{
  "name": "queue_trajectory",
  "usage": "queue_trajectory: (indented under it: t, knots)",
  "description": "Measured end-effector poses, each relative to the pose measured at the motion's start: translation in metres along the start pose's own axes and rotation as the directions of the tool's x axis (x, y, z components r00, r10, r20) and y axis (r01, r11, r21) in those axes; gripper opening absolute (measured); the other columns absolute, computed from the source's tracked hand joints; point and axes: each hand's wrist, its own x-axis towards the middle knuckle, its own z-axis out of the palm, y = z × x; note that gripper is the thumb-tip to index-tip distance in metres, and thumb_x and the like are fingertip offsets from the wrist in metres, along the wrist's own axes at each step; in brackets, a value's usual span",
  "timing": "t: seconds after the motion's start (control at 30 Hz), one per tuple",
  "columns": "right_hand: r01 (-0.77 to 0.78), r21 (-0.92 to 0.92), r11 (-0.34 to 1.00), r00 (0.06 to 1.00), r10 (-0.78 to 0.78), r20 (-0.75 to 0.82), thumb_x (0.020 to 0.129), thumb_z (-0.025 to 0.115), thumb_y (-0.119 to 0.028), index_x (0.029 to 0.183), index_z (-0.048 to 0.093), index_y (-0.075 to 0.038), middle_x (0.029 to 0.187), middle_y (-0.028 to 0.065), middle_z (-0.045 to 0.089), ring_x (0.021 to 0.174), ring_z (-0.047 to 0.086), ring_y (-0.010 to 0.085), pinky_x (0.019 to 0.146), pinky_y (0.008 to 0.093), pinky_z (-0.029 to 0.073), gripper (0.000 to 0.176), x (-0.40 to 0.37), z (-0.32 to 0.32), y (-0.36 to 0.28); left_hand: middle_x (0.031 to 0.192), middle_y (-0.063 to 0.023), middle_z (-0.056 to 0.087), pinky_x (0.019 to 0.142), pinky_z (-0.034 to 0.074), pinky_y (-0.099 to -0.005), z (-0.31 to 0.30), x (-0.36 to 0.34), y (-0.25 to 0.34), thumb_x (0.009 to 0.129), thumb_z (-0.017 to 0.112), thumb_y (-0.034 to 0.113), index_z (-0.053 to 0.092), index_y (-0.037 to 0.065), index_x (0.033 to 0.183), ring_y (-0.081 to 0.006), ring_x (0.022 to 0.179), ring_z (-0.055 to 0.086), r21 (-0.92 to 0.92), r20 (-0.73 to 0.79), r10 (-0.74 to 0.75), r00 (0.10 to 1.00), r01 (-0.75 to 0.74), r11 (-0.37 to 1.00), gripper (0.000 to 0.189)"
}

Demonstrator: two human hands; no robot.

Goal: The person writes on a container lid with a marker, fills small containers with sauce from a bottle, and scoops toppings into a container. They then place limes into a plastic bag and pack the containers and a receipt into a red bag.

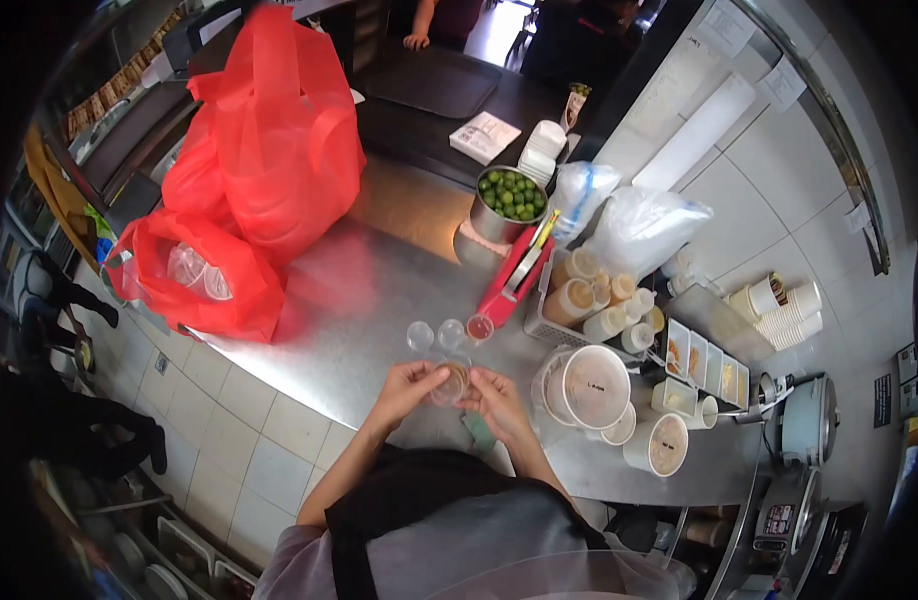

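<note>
Both of my hands meet at a small clear round cup (451, 384) near the front edge of the steel counter (349, 350). My left hand (411, 388) pinches its left side, and my right hand (491, 396) grips its right side. Just beyond them stand small clear cups, one at the left (420, 335) and one in the middle (452, 333). A small cup with reddish contents (480, 327) is to their right, by the end of a red tape dispenser (516, 275).
Large red bags (279, 140) stand at the left back. A pot of green citrus (482, 212) is behind the dispenser. On the right are a bottle basket (549, 325), large lidded tubs (596, 387) and topping trays (699, 358). A person's hand (417, 41) rests at the far counter.
</note>
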Motion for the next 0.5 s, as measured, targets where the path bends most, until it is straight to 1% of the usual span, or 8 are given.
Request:
queue_trajectory:
  t: [0.07,0.17,0.27,0.37,0.5]
  knots:
    - [0.003,0.044,0.999,0.999,-0.005,0.035,0.091,0.053,-0.018,0.112,0.054,0.001,0.096,0.0076,0.062,0.079,0.062,0.0143,0.068,0.0293,0.053,0.028,-0.001,0.007,-0.006,0.077,-0.0028,0.064,0.058,0.048,-0.0211,0.005,0.0,0.007,0.085,0.064,0.029,0.065,-0.001,0.092,-0.0076,0.068,0.059,0.032,-0.055,0.04,0.998,-0.038,0.999,0.03]
    - [0.028,-0.078,0.997,0.999,-0.025,0.029,0.091,0.053,-0.02,0.121,0.049,0.002,0.1,0.0091,0.061,0.081,0.061,0.0147,0.07,0.0281,0.051,0.037,-0.002,0.006,0.001,0.076,-0.0049,0.064,0.053,0.048,-0.0204,0.003,0.002,-0.002,0.085,0.063,0.027,0.065,-0.002,0.09,-0.0078,0.063,0.058,0.055,-0.086,0.07,0.994,-0.065,0.996,0.03]
    - [0.056,-0.294,0.954,0.997,-0.041,0.058,0.091,0.053,-0.02,0.123,0.047,0.002,0.099,0.0085,0.062,0.081,0.061,0.0146,0.069,0.0258,0.05,0.04,-0.002,0.004,0.007,0.073,-0.0068,0.064,0.049,0.048,-0.0209,0.004,0.001,-0.007,0.086,0.061,0.027,0.064,-0.005,0.088,-0.0086,0.057,0.058,0.093,-0.149,0.046,0.988,-0.033,0.995,0.032]
    - [0.069,-0.375,0.924,0.997,-0.049,0.061,0.091,0.053,-0.021,0.123,0.048,0.002,0.098,0.0081,0.062,0.079,0.061,0.0136,0.069,0.0242,0.049,0.039,0.0,0.008,0.01,0.069,-0.0076,0.063,0.048,0.048,-0.0216,0.005,-0.001,-0.006,0.087,0.06,0.027,0.064,-0.006,0.087,-0.0093,0.054,0.058,0.18,-0.18,0.067,0.981,-0.035,0.983,0.033]
    - [0.037,-0.378,0.925,0.998,-0.013,0.067,0.092,0.053,-0.02,0.123,0.048,0.001,0.098,0.0066,0.061,0.077,0.06,0.012,0.068,0.0238,0.048,0.038,0.005,0.005,0.018,0.063,-0.0058,0.061,0.046,0.046,-0.0218,0.009,-0.003,-0.003,0.086,0.061,0.027,0.063,-0.003,0.086,-0.0082,0.051,0.055,0.291,-0.204,0.117,0.972,-0.054,0.955,0.03]
